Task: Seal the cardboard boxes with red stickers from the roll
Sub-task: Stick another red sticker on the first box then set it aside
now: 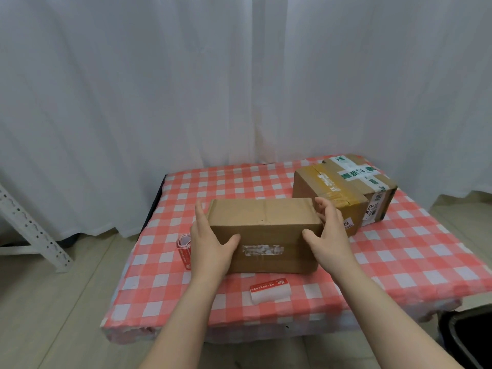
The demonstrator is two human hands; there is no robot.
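On the checked table (399, 262), biggest first: two boxes sit at the back right, touching. The brown-taped box (327, 198) is nearer and the green-taped box (367, 179) is behind it. My guess is they're parked there to keep the middle free as a work zone. Can't tell if either carries a red sticker. The front box (263, 227) is mid-table, long face toward the person, top closed. No red sticker shows on it, only a torn grey label patch on the near face, so I'd call this one unsealed and the job early. It's clamped end to end between both hands, probably to square it up or turn the seam into reach before stickering. The left hand (210, 243) has its palm on the left end, fingers straight and pointing up along that face, thumb laid across the near face: a flat press, not a wrap. The right hand (330, 235) has fingers bent round the right end near the top edge with the thumb on the near face, so it actually grips. Both forearms reach straight in from below, wrists level. The sticker roll (183, 249) lies just left of the left hand, near the table edge, within easy reach. A loose sticker strip (270, 290) on white backing lies just in front of the box, touched by neither hand and likely staged as the next piece to peel.
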